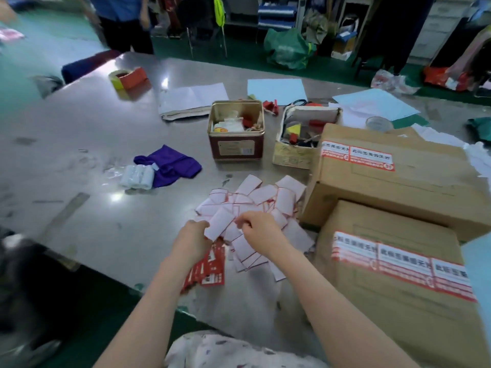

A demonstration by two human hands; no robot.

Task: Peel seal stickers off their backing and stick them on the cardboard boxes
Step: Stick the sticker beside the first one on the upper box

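My left hand (192, 239) and my right hand (259, 229) both pinch one white sticker sheet (219, 225), seen from its blank back, over a heap of empty white backing papers (261, 200). Under my left wrist lies a stack of red and white seal stickers (210, 269). Two cardboard boxes stand at the right. The near box (393, 314) carries three red and white stickers (403, 266) in a row across its top. The far box (414, 179) carries two stickers (357, 156) near its left edge.
On the metal table (79, 144) stand an open tin (236, 131) and a small open carton (300, 136) full of odds and ends. A purple cloth (172, 166), white rolls (136, 176), a tape roll (118, 78) and papers (194, 98) lie farther off. A person (125, 22) stands beyond the table.
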